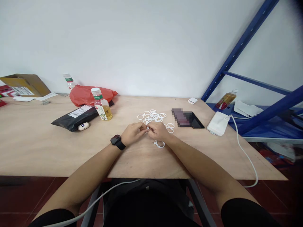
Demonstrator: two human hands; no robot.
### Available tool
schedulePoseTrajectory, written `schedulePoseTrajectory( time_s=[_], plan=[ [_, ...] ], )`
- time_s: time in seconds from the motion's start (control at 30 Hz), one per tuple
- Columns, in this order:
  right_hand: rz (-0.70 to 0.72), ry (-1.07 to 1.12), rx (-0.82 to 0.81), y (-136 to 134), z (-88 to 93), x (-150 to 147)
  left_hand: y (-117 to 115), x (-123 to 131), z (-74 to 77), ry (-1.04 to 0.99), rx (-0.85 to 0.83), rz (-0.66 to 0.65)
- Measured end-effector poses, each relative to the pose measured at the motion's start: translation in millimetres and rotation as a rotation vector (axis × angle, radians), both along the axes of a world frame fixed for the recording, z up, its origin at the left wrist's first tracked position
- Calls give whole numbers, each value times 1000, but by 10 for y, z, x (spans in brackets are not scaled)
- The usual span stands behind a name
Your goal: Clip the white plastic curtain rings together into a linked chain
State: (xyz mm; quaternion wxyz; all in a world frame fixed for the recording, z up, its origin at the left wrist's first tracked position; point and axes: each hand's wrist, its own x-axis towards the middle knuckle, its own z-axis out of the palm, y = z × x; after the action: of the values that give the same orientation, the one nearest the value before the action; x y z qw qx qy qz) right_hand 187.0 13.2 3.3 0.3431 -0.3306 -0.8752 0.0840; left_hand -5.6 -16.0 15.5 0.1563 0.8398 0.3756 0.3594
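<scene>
Your left hand (133,132) and right hand (159,131) meet fingertip to fingertip in the head view, both pinched shut on one small white ring (147,128) (mostly hidden by your fingers); held low over the table (47,142), probably for steadiness; it looks thin and plastic, like the ring pile (153,117) just beyond; a loose ring (160,145) lies beside your right hand.
</scene>
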Motion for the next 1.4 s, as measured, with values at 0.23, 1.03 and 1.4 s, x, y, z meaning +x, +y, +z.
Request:
schedulePoseTrajectory(
  time_s=[0.23, 1.03, 1.4],
  plan=[
    [-111, 98, 2, 69, 10, 54, -14, 15, 33, -42, 74, 13],
    [-81, -259, -60, 48, 143, 216, 35, -27, 25, 167, -168, -27],
    [13, -14, 120, -51, 3, 29, 66, -54, -44, -71, -282, -73]
  ],
)
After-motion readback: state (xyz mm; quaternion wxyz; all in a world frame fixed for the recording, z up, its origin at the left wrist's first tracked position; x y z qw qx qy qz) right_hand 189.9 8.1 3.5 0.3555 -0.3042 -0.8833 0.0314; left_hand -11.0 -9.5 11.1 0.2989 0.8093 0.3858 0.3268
